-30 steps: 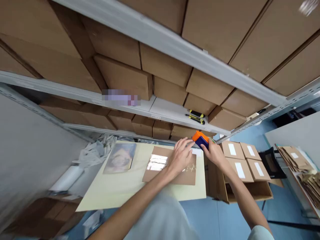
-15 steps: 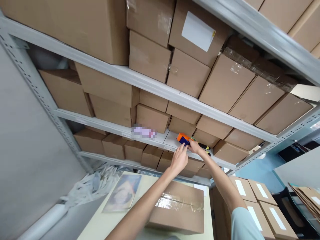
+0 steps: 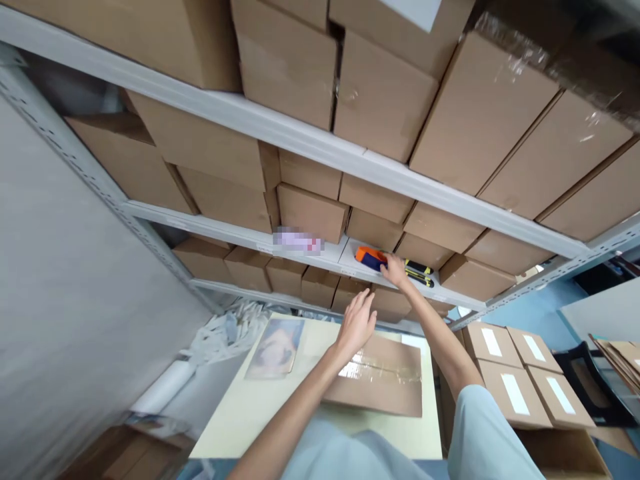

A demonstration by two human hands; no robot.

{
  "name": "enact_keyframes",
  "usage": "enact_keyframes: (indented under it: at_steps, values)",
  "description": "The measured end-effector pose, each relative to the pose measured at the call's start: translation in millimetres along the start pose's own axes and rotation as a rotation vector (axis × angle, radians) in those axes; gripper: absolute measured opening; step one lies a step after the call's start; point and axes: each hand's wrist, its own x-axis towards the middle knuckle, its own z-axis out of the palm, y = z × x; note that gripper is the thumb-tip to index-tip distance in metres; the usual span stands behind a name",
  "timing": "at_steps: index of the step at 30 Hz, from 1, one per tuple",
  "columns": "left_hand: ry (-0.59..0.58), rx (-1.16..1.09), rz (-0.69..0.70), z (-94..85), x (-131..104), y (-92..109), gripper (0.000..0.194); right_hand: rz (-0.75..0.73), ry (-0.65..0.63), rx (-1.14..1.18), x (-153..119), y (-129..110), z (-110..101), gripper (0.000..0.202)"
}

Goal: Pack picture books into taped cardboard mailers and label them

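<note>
On the lower shelf lies an orange and dark blue tool [image 3: 371, 258]; its exact kind is hard to make out. My right hand [image 3: 395, 270] has its fingers closed around the tool's right end. Beside that hand, tools with yellow and black handles [image 3: 419, 272] lie on the shelf. My left hand [image 3: 357, 322] is open with fingers stretched, holding nothing. It hovers below the shelf edge, over the far side of a taped cardboard box [image 3: 383, 393]. That box rests on a pale yellow table [image 3: 225, 413].
Cardboard boxes [image 3: 285, 73] fill the metal shelves [image 3: 300, 137]. A blurred purple-white item [image 3: 299, 241] lies on the lower shelf. A picture sheet [image 3: 275, 348] is on the table's left. Labelled boxes [image 3: 515, 393] stand at right, and crumpled white material [image 3: 230, 337] at left.
My left hand has drawn back from the orange and blue tool. My right hand stays at it, and the tool now lies flatter on the shelf. The view has tilted downward.
</note>
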Motion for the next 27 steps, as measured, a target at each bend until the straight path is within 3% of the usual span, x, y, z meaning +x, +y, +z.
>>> enact_keyframes:
  at_steps: [3, 5, 8, 11, 14, 17, 21, 27]
  values:
    - [-0.031, -0.033, -0.073, -6.0, -38.8, -24.8, 0.052, 0.024, 0.179, 0.177, -55.0, 35.1, 10.3, 0.055]
    - [-0.039, -0.038, -0.154, -11.1, -69.1, -39.4, 0.053, 0.093, 0.271, 0.313, -109.0, 61.6, 22.6, 0.054]
    - [-0.051, -0.027, -0.285, -18.1, -109.1, -48.5, 0.056, 0.273, 0.295, 0.417, -200.7, 91.6, 48.2, 0.054]
    - [-0.066, -0.009, -0.367, -19.8, -132.3, -44.7, 0.062, 0.409, 0.288, 0.485, -279.6, 101.5, 77.8, 0.059]
    - [-0.094, 0.016, -0.41, -15.2, -140.7, -39.7, 0.07, 0.526, 0.26, 0.599, -328.4, 95.4, 106.5, 0.066]
    - [-0.155, 0.012, -0.48, -8.3, -142.0, -38.0, 0.076, 0.606, 0.227, 0.737, -348.5, 83.9, 131.5, 0.073]
    - [-0.224, -0.077, -0.576, 3.6, -139.1, -34.1, 0.072, 0.624, 0.194, 0.881, -349.0, 74.6, 155.2, 0.09]
    - [-0.267, 0.113, -0.73, 23.2, -129.8, -17.9, 0.062, 0.707, 0.075, 0.928, -337.6, 75.9, 166.6, 0.106]
